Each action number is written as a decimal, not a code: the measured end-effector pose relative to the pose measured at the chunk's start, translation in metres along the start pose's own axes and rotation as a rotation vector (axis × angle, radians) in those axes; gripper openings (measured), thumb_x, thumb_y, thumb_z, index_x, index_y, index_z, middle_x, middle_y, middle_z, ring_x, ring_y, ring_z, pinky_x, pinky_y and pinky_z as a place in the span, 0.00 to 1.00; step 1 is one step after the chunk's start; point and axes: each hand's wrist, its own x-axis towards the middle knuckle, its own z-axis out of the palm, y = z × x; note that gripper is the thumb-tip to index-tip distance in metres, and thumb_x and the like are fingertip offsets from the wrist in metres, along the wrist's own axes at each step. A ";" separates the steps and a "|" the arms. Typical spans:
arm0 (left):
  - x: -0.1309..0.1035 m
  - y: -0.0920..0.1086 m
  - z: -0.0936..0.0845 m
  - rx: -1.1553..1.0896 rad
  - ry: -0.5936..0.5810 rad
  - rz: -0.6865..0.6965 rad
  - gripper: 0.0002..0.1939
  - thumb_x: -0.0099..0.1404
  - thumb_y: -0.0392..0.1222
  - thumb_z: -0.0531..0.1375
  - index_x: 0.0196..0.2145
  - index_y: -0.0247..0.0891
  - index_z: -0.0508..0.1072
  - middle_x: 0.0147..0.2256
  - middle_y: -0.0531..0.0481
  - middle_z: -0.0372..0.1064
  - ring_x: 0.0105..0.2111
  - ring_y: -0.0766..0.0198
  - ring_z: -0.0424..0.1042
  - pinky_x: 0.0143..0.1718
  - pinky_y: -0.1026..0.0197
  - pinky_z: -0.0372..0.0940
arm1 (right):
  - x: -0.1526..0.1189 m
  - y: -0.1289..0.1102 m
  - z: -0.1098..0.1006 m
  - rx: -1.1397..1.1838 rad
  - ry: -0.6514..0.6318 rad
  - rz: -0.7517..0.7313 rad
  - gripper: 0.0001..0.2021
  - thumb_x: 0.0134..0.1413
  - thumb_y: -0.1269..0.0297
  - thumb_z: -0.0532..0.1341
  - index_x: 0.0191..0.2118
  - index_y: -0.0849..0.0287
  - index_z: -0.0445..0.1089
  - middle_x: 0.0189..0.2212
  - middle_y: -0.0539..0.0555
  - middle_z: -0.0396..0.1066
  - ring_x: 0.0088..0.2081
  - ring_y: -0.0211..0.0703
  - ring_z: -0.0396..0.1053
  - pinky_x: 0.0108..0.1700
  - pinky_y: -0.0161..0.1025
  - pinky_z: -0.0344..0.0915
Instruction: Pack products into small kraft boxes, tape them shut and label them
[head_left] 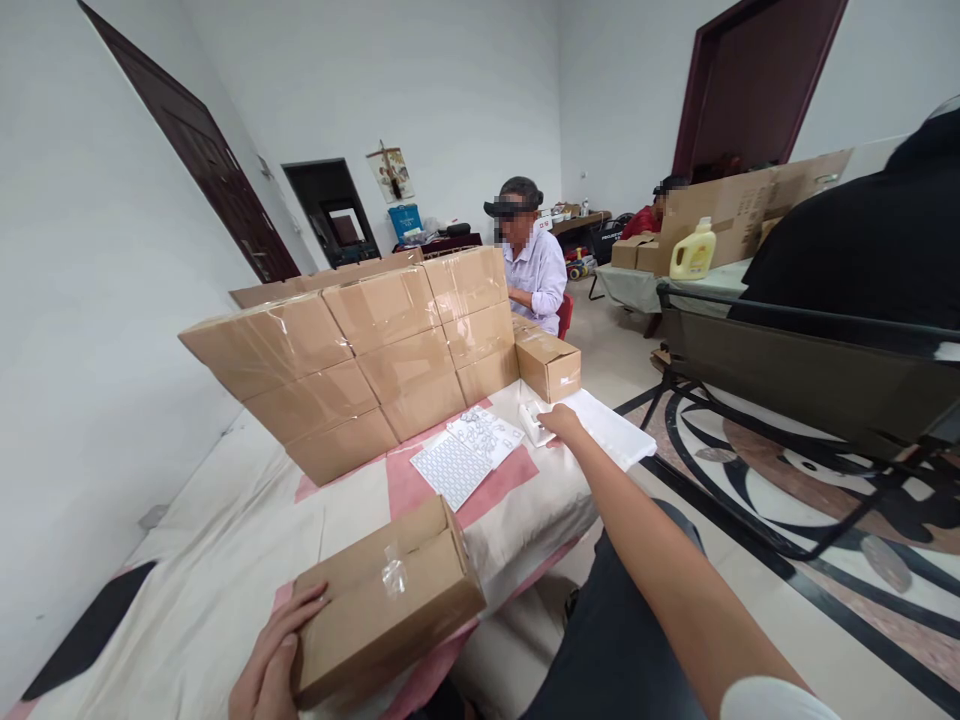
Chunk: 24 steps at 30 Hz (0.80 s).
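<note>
A brown cardboard box (386,600) lies near me at the table's front edge, a short piece of clear tape across its top seam. My left hand (274,655) grips its left end, fingers over the top and thumb on the end face. With my right arm stretched forward, my right hand (559,422) is closed on a white object shaped like a tape dispenser (532,425), low over the far right of the table; its details are too small to make out. Between the hands lie printed white sticker sheets (457,465).
Taped cardboard boxes (375,350) stand stacked along the far side, with another box (551,365) at their right end. White plastic sheeting (615,430) covers the right corner. A person (536,260) sits behind the stack. A dark tablet-like slab (90,630) lies left; a chair frame (795,370) stands right.
</note>
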 end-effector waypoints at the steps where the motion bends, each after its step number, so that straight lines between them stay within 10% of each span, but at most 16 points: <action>1: 0.000 0.000 0.000 0.000 0.001 -0.002 0.22 0.65 0.59 0.56 0.37 0.40 0.81 0.52 0.42 0.77 0.61 0.40 0.69 0.72 0.35 0.48 | -0.001 0.001 0.000 -0.002 -0.014 0.013 0.12 0.52 0.66 0.69 0.40 0.63 0.70 0.23 0.53 0.70 0.19 0.48 0.73 0.19 0.39 0.70; 24: -0.005 0.007 0.003 -0.004 0.016 -0.015 0.19 0.66 0.55 0.55 0.37 0.40 0.80 0.52 0.44 0.77 0.62 0.42 0.67 0.72 0.39 0.48 | -0.024 0.001 -0.007 0.286 -0.223 0.226 0.19 0.68 0.57 0.63 0.58 0.61 0.69 0.54 0.59 0.71 0.50 0.48 0.73 0.51 0.50 0.74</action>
